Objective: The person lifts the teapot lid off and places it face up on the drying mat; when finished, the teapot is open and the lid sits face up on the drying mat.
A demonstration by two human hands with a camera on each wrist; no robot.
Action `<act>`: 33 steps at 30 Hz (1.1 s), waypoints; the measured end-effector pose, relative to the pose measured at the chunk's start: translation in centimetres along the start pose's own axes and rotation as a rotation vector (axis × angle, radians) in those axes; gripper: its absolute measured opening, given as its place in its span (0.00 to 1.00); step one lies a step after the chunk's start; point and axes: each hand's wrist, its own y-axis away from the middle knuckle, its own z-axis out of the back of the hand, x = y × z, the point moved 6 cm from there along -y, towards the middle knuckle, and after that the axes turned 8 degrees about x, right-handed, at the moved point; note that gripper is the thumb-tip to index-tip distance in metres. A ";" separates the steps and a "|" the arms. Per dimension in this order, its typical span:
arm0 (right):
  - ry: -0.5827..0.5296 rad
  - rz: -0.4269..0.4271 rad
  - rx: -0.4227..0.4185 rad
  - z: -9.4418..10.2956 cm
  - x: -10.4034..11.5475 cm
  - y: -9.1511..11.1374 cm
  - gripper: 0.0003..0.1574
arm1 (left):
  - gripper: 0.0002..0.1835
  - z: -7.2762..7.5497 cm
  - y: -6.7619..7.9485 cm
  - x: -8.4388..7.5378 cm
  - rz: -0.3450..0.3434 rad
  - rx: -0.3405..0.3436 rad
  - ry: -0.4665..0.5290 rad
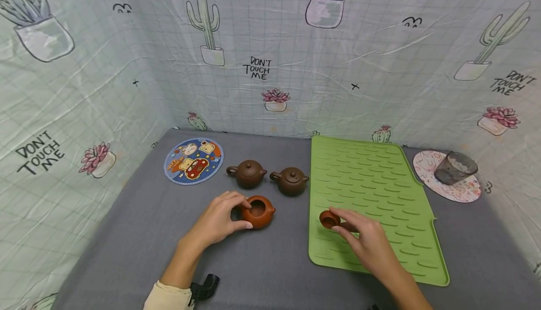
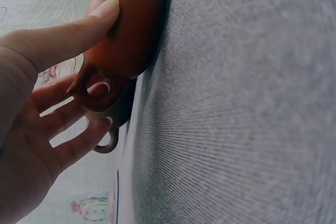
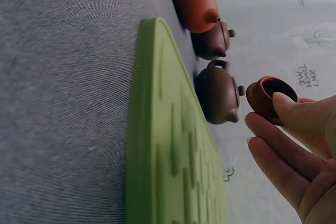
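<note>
My left hand (image 1: 220, 216) grips a lidless orange-brown clay teapot (image 1: 265, 220), which sits on the grey cloth with its opening up and its spout to the right. In the left wrist view the thumb presses the side of the pot, and its looped handle (image 2: 100, 98) lies among the other fingers. Held over the near left part of a green mat, a small reddish-brown teapot lid (image 3: 258, 100) is pinched between the thumb and fingers of my right hand (image 1: 364, 235). The lid's hollow underside faces up.
Two dark brown lidded teapots (image 1: 249, 174) stand just beyond the orange one. The green ridged mat (image 1: 363, 183) lies at right. A smoky glass (image 1: 454, 169) stands on a pink patterned coaster (image 1: 427, 162); a blue cartoon mat (image 1: 171, 171) lies far left. Printed curtains enclose the table.
</note>
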 end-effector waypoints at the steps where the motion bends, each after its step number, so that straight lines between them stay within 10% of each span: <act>1: -0.003 0.000 0.003 -0.1 -0.2 0.1 0.29 | 0.21 0.0 0.0 0.0 0.002 0.001 -0.001; 33: -0.136 -0.211 0.437 -3.2 -3.0 -0.7 0.22 | 0.21 0.3 -0.2 -0.2 0.024 -0.006 -0.031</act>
